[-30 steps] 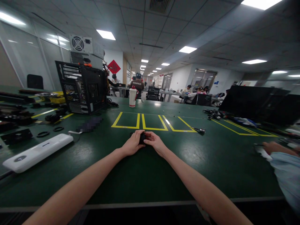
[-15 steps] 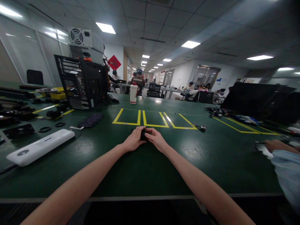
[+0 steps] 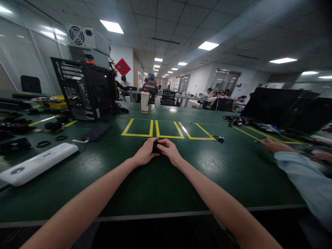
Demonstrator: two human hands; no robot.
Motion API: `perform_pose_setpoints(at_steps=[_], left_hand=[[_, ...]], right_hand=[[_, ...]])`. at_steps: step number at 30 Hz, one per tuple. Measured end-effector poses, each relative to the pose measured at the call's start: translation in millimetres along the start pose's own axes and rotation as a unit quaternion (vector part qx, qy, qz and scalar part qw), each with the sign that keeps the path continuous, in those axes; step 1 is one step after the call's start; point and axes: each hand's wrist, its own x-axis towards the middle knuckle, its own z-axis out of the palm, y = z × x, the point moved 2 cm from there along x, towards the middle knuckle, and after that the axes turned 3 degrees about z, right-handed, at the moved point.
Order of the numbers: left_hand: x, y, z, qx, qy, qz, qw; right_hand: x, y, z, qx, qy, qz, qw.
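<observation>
A small black object (image 3: 155, 146) sits between my two hands just above the green tabletop (image 3: 166, 183); its kind is too small and too covered to tell. My left hand (image 3: 145, 152) is closed around its left side, with the thumb low and the fingers over the top. From the right, my right hand (image 3: 169, 149) pinches the same object between thumb and fingertips. Part of its dark edge also shows behind my left fingers. Just beyond the hands lie yellow tape outlines (image 3: 169, 137) on the table.
On the left stand an open computer case (image 3: 90, 90), a white power strip (image 3: 38, 162) and black rings (image 3: 43, 143). A white bottle (image 3: 144, 102) is farther back. A metal-ended connector (image 3: 220, 138) lies right of the tape. At right, a co-worker's hand (image 3: 276, 145) reaches over the table.
My hands stay on the black object with little change in grip. The co-worker's arm at right has reached farther in over the table. The whole view has shifted slightly.
</observation>
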Motion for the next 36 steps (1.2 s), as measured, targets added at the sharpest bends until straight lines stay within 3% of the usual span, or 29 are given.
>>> perform_pose_setpoints(at_steps=[5,10,15,21,27,36], left_hand=[[0,-1,1.6,0.005,0.003,0.004,1.000],[-1,-2,0.9,-0.003,0.010,0.007,1.000],[-1,0,-0.7,-0.003,0.009,0.017,1.000],[-1,0,0.1,0.006,0.006,0.019,1.000],[-2,2,-2.3,-0.003,0.004,0.020,1.000],[-1,2,-1.3,0.000,0.009,0.028,1.000]], right_hand=[[7,8,-1,0.000,0.000,0.022,1.000],[5,7,-2,-0.002,-0.020,0.001,1.000],[5,8,0,0.002,-0.002,-0.001,1.000],[10,15,-2,0.010,-0.002,0.049,0.999],[5,8,-2,0.017,-0.036,0.005,0.999],[8,10,0,0.038,0.000,0.045,0.998]])
